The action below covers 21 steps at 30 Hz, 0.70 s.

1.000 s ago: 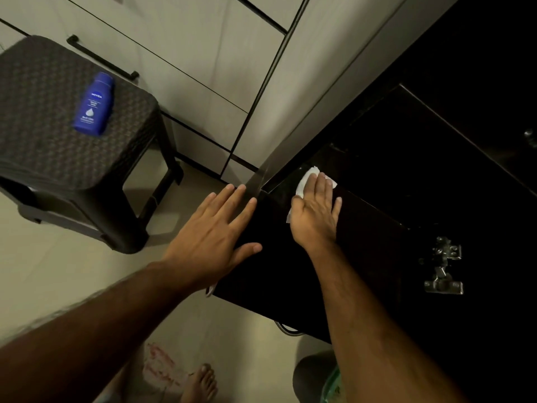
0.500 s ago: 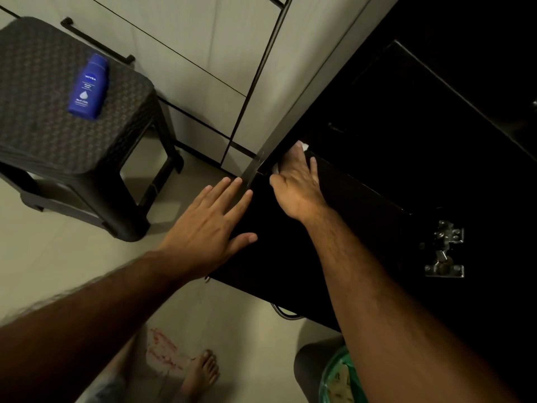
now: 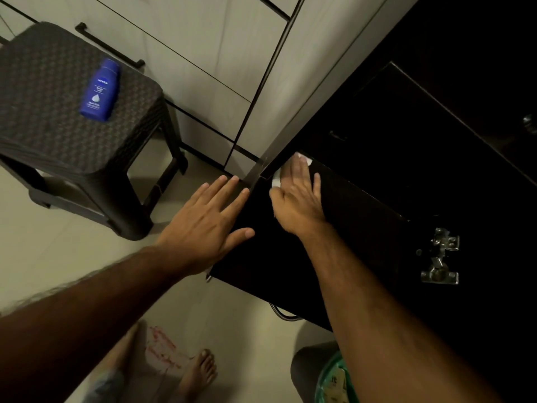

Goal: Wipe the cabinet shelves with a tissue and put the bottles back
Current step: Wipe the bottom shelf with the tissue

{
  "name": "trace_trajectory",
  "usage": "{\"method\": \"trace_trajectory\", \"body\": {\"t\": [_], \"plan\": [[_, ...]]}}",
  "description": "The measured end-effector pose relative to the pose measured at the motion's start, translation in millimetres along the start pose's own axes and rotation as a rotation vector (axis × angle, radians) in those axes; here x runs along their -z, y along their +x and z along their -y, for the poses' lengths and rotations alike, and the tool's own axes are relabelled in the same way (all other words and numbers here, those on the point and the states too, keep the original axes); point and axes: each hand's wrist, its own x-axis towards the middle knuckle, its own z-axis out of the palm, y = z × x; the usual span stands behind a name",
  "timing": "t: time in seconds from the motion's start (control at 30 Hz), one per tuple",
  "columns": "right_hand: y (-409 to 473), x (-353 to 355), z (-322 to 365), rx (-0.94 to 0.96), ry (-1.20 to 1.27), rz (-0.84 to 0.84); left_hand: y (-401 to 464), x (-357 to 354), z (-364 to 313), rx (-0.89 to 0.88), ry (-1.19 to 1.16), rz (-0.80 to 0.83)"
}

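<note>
Flat on shelf (image 3: 293, 263): right hand (image 3: 299, 199), fingers (image 3: 297, 170) straight, pressed tissue (image 3: 305, 159) cornerward; left hand (image 3: 209, 222) spread, braced.

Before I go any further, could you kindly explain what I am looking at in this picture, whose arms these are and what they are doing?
No machine here: the arms belong to a person wearing a camera on the head, which looks forward and down. The single current picture is that head view. The left hand lies flat, fingers straight, on the edge of a dark cabinet shelf. The right hand presses a white tissue flat onto that shelf, near its far corner. Left of them, a blue bottle lies on a dark woven stool, not yet put back. Below are the person's bare foot and a green-lined bin.
</note>
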Motion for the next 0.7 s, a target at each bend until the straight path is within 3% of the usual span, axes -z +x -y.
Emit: {"method": "trace_trajectory", "body": {"t": [0.13, 0.37, 0.6, 0.7], "plan": [[6, 3, 12, -0.039, -0.015, 0.056, 2, -1, 0, 0.016, -0.013, -0.001], [-45, -7, -8, 0.217, -0.039, 0.008, 10, 9, -14, -0.010, -0.005, 0.012], [18, 18, 1, -0.053, 0.119, 0.061, 13, 8, -24, -0.017, 0.015, 0.015], [17, 22, 11, -0.093, 0.195, -0.035, 11, 5, -29, -0.004, 0.016, 0.021]]}}
